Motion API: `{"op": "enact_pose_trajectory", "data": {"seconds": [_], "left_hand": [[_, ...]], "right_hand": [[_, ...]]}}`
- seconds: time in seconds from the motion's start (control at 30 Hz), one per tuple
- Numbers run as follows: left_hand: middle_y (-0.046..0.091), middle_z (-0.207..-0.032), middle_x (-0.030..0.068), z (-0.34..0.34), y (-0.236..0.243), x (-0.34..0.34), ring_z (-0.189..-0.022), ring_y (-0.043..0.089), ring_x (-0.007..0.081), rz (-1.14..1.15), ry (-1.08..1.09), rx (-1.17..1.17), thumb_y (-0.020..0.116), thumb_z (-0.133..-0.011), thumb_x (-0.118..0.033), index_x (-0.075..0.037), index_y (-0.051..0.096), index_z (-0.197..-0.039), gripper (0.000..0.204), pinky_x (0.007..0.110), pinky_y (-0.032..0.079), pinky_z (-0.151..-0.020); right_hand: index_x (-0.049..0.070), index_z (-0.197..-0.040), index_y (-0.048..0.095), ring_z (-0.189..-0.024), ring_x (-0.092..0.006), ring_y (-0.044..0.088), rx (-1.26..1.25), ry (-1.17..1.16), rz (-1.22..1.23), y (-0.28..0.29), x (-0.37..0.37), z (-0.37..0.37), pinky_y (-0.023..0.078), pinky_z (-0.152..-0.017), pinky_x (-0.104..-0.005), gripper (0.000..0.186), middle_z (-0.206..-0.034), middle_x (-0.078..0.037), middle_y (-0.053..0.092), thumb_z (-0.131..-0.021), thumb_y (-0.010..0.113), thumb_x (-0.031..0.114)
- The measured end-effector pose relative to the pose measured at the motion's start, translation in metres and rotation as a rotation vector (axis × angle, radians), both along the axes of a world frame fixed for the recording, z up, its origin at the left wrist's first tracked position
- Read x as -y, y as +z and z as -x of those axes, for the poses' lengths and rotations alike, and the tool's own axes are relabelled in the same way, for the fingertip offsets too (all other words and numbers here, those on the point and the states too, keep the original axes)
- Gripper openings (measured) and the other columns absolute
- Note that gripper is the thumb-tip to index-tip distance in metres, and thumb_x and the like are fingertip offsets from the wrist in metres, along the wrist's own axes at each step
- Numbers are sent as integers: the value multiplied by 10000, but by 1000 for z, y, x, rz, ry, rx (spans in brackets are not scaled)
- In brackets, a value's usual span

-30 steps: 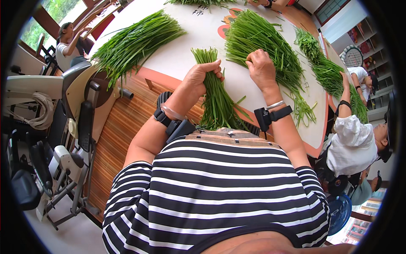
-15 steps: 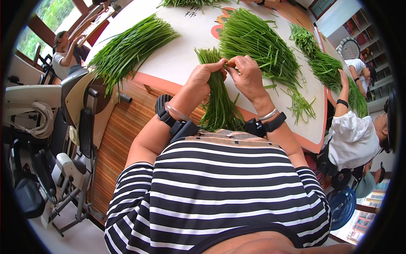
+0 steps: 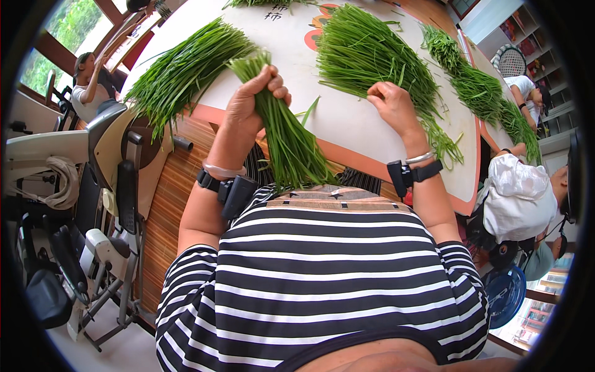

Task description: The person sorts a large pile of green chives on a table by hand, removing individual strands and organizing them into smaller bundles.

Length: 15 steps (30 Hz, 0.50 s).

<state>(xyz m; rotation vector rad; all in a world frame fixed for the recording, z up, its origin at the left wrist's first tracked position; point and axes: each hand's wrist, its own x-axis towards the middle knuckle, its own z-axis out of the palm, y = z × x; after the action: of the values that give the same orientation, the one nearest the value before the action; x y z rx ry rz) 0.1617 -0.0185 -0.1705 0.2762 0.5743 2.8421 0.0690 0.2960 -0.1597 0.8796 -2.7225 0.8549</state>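
Note:
My left hand (image 3: 251,99) is wrapped round a bunch of long green chives (image 3: 291,139). The bunch is tilted: its pale ends stick out above my fist, and its leaves fan down past the table edge toward my lap. One loose blade angles out from its side. Beside the near edge of a large pile of chives (image 3: 372,49), my right hand (image 3: 396,108) has its fingers curled in a pinch. Whether anything is between those fingertips is hidden. Another pile of chives (image 3: 192,68) lies at the left, its leaves hanging over the edge.
A white table (image 3: 347,133) with an orange rim spreads ahead. Loose chive scraps (image 3: 446,146) lie at its right side, with more chives (image 3: 483,93) beyond. A co-worker in white (image 3: 517,192) sits at the right. Exercise equipment (image 3: 105,254) stands at my left.
My hands have come apart: the left has carried the chive bunch leftward and up, while the right has moved right. The co-worker's hand on the right has drawn back from the chives.

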Motion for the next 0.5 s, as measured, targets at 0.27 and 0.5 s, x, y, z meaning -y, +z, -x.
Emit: {"op": "enact_pose_trajectory", "data": {"seconds": [0.27,0.5], "left_hand": [[581,-717,48,5,-3,-41,-646,592,172,227,39,279,687,-879,-110,-19,594,-929,138,352,533,-672],[633,-762,89,12,-13,-58,-708,632,208,341,111,386,684,-881,-118,25,609,-1090,264,345,542,-703]], "right_hand": [[70,-799,611,-813,-348,624,-183,-43,-152,-18,40,5,510,-701,-448,97,-856,-117,611,-832,664,144],[21,-822,603,-729,-321,629,-15,32,145,7,54,-26,495,-641,-401,119,-803,-135,643,-856,647,126]]}}
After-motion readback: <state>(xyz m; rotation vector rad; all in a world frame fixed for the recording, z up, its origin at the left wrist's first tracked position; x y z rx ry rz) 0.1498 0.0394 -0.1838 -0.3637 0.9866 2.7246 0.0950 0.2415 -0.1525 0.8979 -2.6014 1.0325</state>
